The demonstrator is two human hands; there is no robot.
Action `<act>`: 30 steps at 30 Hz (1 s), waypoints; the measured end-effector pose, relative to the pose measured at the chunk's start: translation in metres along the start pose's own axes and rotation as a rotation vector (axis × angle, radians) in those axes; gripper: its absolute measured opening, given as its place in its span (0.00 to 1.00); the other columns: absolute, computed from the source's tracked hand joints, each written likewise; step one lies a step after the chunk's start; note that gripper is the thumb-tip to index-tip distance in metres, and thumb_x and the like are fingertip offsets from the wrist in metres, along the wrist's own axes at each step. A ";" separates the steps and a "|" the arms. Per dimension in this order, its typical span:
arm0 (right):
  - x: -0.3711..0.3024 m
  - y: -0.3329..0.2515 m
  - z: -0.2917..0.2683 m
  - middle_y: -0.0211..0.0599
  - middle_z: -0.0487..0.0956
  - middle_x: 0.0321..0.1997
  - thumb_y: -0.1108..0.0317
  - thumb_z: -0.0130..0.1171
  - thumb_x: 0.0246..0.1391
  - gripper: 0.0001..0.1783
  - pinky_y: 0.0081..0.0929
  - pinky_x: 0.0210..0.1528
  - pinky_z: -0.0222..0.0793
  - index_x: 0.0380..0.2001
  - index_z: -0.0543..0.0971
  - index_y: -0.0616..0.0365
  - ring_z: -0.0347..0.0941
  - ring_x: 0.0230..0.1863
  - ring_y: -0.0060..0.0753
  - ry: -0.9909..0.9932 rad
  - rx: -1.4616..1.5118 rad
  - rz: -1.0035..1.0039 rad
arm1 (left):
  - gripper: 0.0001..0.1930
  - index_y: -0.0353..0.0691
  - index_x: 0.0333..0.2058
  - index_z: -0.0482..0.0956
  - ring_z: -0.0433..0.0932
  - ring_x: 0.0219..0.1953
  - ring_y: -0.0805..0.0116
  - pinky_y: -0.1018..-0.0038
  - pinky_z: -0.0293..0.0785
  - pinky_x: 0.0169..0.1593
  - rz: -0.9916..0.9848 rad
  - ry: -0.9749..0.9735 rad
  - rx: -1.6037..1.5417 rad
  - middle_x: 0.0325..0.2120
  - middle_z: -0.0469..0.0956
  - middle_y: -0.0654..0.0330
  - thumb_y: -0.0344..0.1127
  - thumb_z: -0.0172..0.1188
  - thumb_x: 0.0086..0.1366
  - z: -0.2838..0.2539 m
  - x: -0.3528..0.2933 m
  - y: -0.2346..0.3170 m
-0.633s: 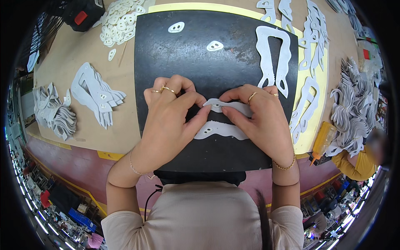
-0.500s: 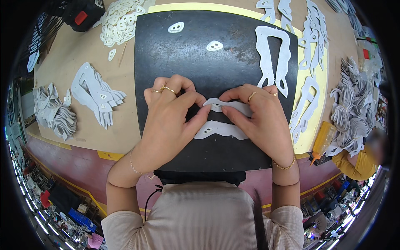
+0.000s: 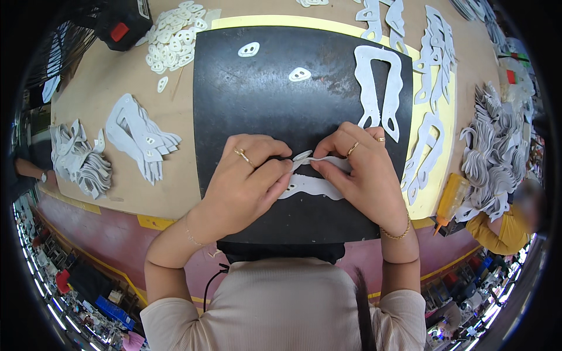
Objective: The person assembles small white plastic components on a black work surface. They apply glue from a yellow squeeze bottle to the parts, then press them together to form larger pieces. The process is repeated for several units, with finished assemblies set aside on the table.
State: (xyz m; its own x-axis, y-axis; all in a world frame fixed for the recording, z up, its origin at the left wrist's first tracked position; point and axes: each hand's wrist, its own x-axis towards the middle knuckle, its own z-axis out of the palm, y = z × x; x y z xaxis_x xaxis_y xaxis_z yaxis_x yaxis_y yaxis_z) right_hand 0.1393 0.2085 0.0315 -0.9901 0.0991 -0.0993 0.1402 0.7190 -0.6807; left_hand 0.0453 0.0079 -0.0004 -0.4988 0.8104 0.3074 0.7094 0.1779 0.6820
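Note:
On a black mat (image 3: 252, 88), my left hand (image 3: 246, 181) and my right hand (image 3: 366, 172) pinch a wavy-edged, grey-white flat piece (image 3: 335, 162) between thumbs and fingertips. My left fingertips close on its end, beside a small pale oval patch (image 3: 302, 155) that stands tilted there. Whether the patch is stuck to the piece cannot be seen. Just below lies another wavy strip (image 3: 316, 186) with two dark holes near its left end; my hands hide whether both strips join. Farther up the mat are two loose oval patches with holes, one nearer the middle (image 3: 300, 74).
A U-shaped wavy piece (image 3: 366, 82) lies at the mat's right. More pieces rest on yellow sheet (image 3: 436, 193), near an orange-yellow bottle (image 3: 451, 199). Stacked pieces (image 3: 137, 134) and an oval-patch pile (image 3: 172, 38) lie left. Another person's arm (image 3: 29, 169) shows at far left.
My left hand has turned and dropped slightly. The oval patch, lying flat with its holes showing before, is now tilted up. Another person's arm has come in at far left.

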 end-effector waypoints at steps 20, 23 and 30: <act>-0.027 0.016 0.008 0.23 0.80 0.41 0.69 0.69 0.42 0.10 0.36 0.55 0.53 0.30 0.81 0.45 0.77 0.44 0.26 0.395 -0.234 -0.548 | 0.10 0.29 0.45 0.82 0.85 0.37 0.72 0.79 0.80 0.41 -0.779 -0.284 -1.081 0.38 0.86 0.54 0.25 0.63 0.67 -0.023 0.027 0.018; -0.030 0.019 0.011 0.24 0.80 0.44 0.68 0.69 0.42 0.10 0.40 0.62 0.53 0.30 0.81 0.44 0.77 0.49 0.28 0.402 -0.254 -0.575 | 0.09 0.28 0.45 0.81 0.85 0.36 0.71 0.78 0.81 0.40 -0.796 -0.256 -1.065 0.37 0.86 0.54 0.26 0.62 0.68 -0.017 0.023 0.014; -0.026 0.017 0.015 0.27 0.78 0.52 0.62 0.71 0.45 0.11 0.49 0.73 0.47 0.34 0.83 0.45 0.71 0.60 0.33 0.292 -0.262 -0.477 | 0.08 0.31 0.47 0.78 0.82 0.43 0.71 0.76 0.78 0.46 -0.721 0.013 -1.016 0.43 0.83 0.53 0.27 0.57 0.71 -0.009 0.016 0.005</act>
State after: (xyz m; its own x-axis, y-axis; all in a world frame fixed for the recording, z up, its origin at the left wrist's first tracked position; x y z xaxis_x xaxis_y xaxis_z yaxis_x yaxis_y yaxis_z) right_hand 0.1679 0.2079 0.0120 -0.9087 -0.1173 0.4006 -0.2872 0.8721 -0.3961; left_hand 0.0365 0.0165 0.0144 -0.6229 0.7009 -0.3474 -0.4312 0.0629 0.9001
